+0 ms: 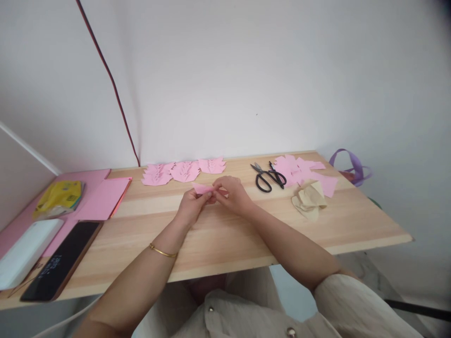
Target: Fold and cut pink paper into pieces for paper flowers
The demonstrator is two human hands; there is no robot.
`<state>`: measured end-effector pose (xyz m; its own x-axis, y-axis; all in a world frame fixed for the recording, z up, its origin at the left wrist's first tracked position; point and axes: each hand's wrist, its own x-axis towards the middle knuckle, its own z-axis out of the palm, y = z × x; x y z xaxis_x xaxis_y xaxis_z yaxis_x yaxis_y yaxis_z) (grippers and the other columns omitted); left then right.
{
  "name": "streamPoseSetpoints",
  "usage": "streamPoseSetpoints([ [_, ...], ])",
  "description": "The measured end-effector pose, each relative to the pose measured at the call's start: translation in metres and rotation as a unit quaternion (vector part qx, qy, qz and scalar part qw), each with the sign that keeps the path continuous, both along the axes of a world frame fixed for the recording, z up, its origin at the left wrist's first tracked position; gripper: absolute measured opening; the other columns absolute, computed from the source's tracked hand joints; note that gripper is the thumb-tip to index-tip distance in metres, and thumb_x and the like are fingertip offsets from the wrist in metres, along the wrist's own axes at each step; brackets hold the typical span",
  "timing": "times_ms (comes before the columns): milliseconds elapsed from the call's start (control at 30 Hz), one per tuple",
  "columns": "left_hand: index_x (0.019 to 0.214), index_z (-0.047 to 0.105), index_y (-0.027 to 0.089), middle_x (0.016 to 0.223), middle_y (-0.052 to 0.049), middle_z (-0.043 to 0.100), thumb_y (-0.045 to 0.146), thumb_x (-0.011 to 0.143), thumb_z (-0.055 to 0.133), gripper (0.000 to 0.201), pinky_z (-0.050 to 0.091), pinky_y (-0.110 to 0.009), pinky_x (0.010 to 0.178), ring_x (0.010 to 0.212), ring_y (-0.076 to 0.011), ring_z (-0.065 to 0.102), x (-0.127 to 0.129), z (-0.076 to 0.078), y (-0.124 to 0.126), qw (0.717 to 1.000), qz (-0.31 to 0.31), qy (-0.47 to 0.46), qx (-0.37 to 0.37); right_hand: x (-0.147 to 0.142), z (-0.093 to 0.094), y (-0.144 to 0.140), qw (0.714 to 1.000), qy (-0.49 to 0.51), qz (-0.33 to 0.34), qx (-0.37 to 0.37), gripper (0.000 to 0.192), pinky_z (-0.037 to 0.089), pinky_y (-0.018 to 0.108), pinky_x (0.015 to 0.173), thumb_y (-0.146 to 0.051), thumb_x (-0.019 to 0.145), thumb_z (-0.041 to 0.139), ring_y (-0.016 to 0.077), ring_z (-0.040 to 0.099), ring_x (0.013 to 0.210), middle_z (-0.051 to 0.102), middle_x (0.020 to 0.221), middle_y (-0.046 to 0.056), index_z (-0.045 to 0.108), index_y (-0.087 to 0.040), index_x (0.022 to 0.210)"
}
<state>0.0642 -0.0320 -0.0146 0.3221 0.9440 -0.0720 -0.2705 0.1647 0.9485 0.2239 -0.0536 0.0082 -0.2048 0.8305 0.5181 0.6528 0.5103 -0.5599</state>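
Note:
Between my two hands, above the middle of the wooden table (148, 244), is a small piece of pink paper (202, 188). My left hand (193, 204) pinches it from the left, thumb on top. My right hand (231, 193) grips its right side with thumb and fingers, covering much of it. Whether the paper is folded there is hard to see. Behind my hands, three cut pink paper shapes (184, 171) with jagged edges lie in a row near the wall. Black-handled scissors (265, 178) rest to the right of my right hand, blades slightly apart.
Pink paper scraps (289, 168) and a crumpled tan paper (310, 199) lie at the right. On the left are pink sheets (97, 199), a yellow packet (58, 197), a white box-like object (30, 253) and a phone (63, 263). A purple ribbon (355, 166) hangs beyond the right edge.

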Motion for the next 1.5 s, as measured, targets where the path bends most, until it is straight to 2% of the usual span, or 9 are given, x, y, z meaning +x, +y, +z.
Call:
streamPoseSetpoints([
  [100, 0.083, 0.069, 0.009, 0.081, -0.009, 0.071, 0.028, 0.062, 0.076, 0.029, 0.051, -0.032, 0.072, 0.068, -0.0154, 0.063, -0.001, 0.001, -0.001, 1.000, 0.000, -0.012, -0.007, 0.000, -0.001, 0.003, 0.998, 0.051, 0.025, -0.034, 0.005, 0.040, 0.028, 0.069, -0.023, 0.080, 0.053, 0.0141, 0.056, 0.070, 0.062, 0.074, 0.003, 0.056, -0.018, 0.079],
  [267, 0.081, 0.068, 0.011, 0.074, -0.004, 0.068, 0.024, 0.064, 0.075, 0.023, 0.048, -0.025, 0.062, 0.057, -0.0094, 0.058, -0.001, 0.005, -0.002, 0.999, -0.007, -0.042, -0.010, 0.002, -0.002, 0.003, 0.991, 0.127, 0.038, -0.032, 0.009, 0.044, 0.025, 0.066, -0.024, 0.080, 0.053, 0.0123, 0.056, 0.069, 0.060, 0.077, 0.001, 0.051, -0.018, 0.087],
  [400, 0.077, 0.067, 0.011, 0.070, -0.003, 0.067, 0.024, 0.064, 0.075, 0.019, 0.047, -0.024, 0.057, 0.053, -0.0085, 0.056, -0.001, 0.006, -0.002, 0.999, 0.001, -0.052, -0.017, 0.002, -0.001, 0.002, 0.992, 0.107, 0.045, -0.044, 0.007, 0.043, 0.025, 0.065, -0.025, 0.081, 0.054, 0.0120, 0.056, 0.068, 0.061, 0.073, 0.001, 0.054, -0.018, 0.081],
  [567, 0.076, 0.068, 0.011, 0.073, -0.005, 0.069, 0.024, 0.063, 0.076, 0.020, 0.049, -0.027, 0.061, 0.057, -0.0105, 0.059, -0.001, 0.006, -0.003, 0.999, 0.014, -0.044, -0.013, 0.001, 0.002, 0.001, 0.994, 0.088, 0.029, -0.051, 0.010, 0.042, 0.024, 0.064, -0.026, 0.081, 0.056, 0.0125, 0.057, 0.068, 0.064, 0.072, 0.001, 0.059, -0.018, 0.077],
  [933, 0.080, 0.068, 0.012, 0.073, -0.005, 0.068, 0.031, 0.066, 0.073, 0.023, 0.049, -0.026, 0.063, 0.060, -0.0123, 0.060, -0.003, 0.009, -0.003, 0.994, 0.030, 0.069, 0.077, 0.003, 0.001, 0.003, 0.998, 0.045, 0.030, -0.021, 0.009, 0.040, 0.027, 0.069, -0.026, 0.081, 0.056, 0.0137, 0.055, 0.073, 0.063, 0.077, 0.003, 0.060, -0.018, 0.078],
  [1233, 0.082, 0.067, 0.013, 0.073, -0.005, 0.068, 0.034, 0.067, 0.072, 0.026, 0.049, -0.028, 0.064, 0.061, -0.0136, 0.061, -0.004, 0.009, -0.003, 0.992, 0.023, 0.087, 0.086, 0.004, 0.002, 0.004, 0.998, 0.010, 0.047, -0.039, 0.012, 0.039, 0.027, 0.068, -0.024, 0.085, 0.049, 0.0144, 0.054, 0.073, 0.062, 0.078, 0.004, 0.059, -0.018, 0.080],
  [1500, 0.078, 0.066, 0.012, 0.065, -0.003, 0.065, 0.029, 0.066, 0.073, 0.022, 0.045, -0.024, 0.059, 0.056, -0.0103, 0.057, -0.004, 0.000, 0.000, 0.996, 0.018, 0.060, 0.063, 0.004, -0.002, 0.004, 0.989, 0.051, 0.057, -0.130, 0.016, 0.037, 0.024, 0.061, -0.028, 0.085, 0.047, 0.0115, 0.049, 0.064, 0.057, 0.069, 0.001, 0.054, -0.017, 0.075],
])
